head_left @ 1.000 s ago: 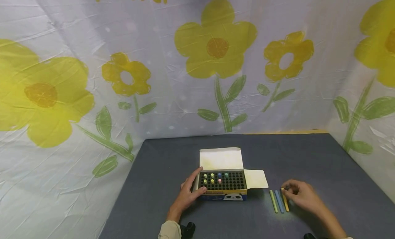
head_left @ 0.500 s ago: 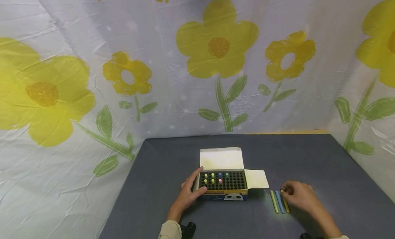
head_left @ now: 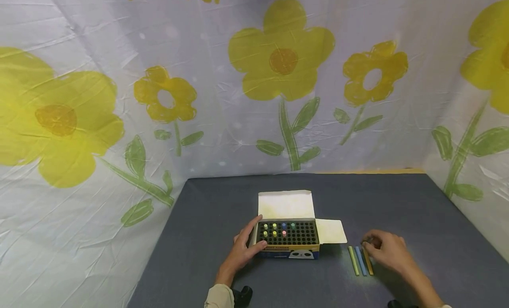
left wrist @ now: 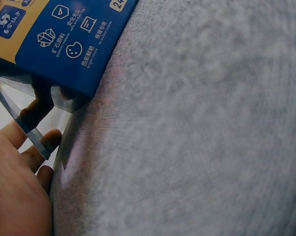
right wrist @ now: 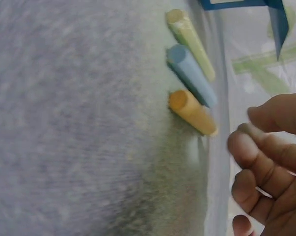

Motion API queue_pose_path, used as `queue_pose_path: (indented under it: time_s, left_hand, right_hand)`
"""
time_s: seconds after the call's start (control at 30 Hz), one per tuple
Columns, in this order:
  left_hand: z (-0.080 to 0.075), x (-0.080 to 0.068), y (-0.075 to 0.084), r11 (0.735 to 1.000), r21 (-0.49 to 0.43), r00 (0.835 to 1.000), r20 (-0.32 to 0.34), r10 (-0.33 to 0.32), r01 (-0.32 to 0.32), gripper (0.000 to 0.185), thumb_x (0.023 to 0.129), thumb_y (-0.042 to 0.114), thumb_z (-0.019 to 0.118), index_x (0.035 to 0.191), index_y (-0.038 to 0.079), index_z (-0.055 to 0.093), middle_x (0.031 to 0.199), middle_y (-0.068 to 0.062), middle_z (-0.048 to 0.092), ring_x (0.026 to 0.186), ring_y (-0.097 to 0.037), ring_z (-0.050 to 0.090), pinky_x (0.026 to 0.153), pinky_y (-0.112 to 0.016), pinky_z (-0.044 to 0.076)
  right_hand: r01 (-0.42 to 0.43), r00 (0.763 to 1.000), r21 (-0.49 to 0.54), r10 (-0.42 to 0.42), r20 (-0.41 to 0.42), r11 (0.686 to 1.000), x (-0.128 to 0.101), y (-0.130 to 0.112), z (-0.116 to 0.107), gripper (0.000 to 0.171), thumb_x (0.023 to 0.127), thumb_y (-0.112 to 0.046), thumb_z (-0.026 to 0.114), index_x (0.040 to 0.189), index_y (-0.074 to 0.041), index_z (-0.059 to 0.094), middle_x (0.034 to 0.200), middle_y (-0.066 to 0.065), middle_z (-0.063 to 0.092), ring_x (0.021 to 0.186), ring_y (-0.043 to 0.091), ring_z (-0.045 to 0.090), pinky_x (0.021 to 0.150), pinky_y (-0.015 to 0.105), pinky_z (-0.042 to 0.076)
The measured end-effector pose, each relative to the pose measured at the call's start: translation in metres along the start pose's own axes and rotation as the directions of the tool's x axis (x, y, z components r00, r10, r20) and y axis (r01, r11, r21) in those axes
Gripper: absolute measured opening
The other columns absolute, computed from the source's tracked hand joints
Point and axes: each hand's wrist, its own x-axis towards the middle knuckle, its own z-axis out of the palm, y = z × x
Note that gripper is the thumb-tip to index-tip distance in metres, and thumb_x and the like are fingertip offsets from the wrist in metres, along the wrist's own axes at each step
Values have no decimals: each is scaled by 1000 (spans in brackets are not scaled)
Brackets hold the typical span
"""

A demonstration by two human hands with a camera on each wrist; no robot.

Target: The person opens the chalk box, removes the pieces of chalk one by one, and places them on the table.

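An open chalk box (head_left: 288,251) stands on the dark table, its black holed insert holding several coloured chalks at the left. My left hand (head_left: 243,246) grips the box's left end, thumb at the front corner and forefinger at the back one. In the left wrist view the box's blue side (left wrist: 74,44) is close, and some fingers lie behind a side flap. Right of the box lie a yellow-green chalk (head_left: 353,261), a blue chalk (head_left: 361,261) and an orange chalk (right wrist: 192,112). Bent over the orange chalk's far end, my right hand (head_left: 387,251) has thumb and fingertips apart, nothing between them.
The box's white lid (head_left: 285,204) stands folded back, and a white side flap (head_left: 331,231) sticks out right towards the chalks. Behind the table (head_left: 222,197) hangs a white curtain (head_left: 222,135) printed with yellow flowers.
The right hand's fingers have shifted slightly at the orange chalk's far end and now sit a little higher. The left hand, box and other chalks stay as they were.
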Motion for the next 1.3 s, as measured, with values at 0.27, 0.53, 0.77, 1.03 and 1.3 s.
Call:
queue_pose_path:
  time_s: [0.27,0.53,0.77,1.03,1.3]
  left_hand:
    - [1,0,-1,1000,6,1000,-4,-16,16,73,92,36,71,157,41,38,165,-3,36,146,-40,31,103,-73,28]
    - [1,0,-2,999,25,1000,-4,-29,29,72,92,38,70,156,42,38,163,-1,39,145,-38,36,105,-71,25]
    - [1,1,-3,999,24,999,0,-37,37,71,93,36,70,156,44,37,164,0,38,144,-37,36,103,-70,27]
    - [1,2,-5,999,8,999,6,-35,35,70,94,35,69,156,44,37,165,0,37,147,-38,33,104,-72,27]
    - [1,2,-4,1000,8,1000,7,-7,7,71,94,32,69,156,42,37,164,-2,36,146,-41,35,101,-73,34]
  right_hand:
    - [-38,995,278,63,-80,960,2,-15,-1,31,101,-28,66,123,-7,67,93,9,73,75,8,62,65,30,48]
    - [122,982,419,-49,-181,900,6,-31,8,30,99,-17,68,126,-4,66,99,5,74,89,2,62,78,27,51]
    - [247,961,503,-144,-236,828,17,-48,24,27,97,-6,68,123,1,66,93,2,68,81,10,62,75,27,48]
    - [345,930,461,-232,-283,818,30,-70,38,23,94,-5,72,116,-4,70,90,2,64,78,10,56,74,28,48]
    - [376,900,283,-276,-337,882,41,-99,54,26,82,-8,84,105,-9,75,84,-5,65,78,13,50,86,45,24]
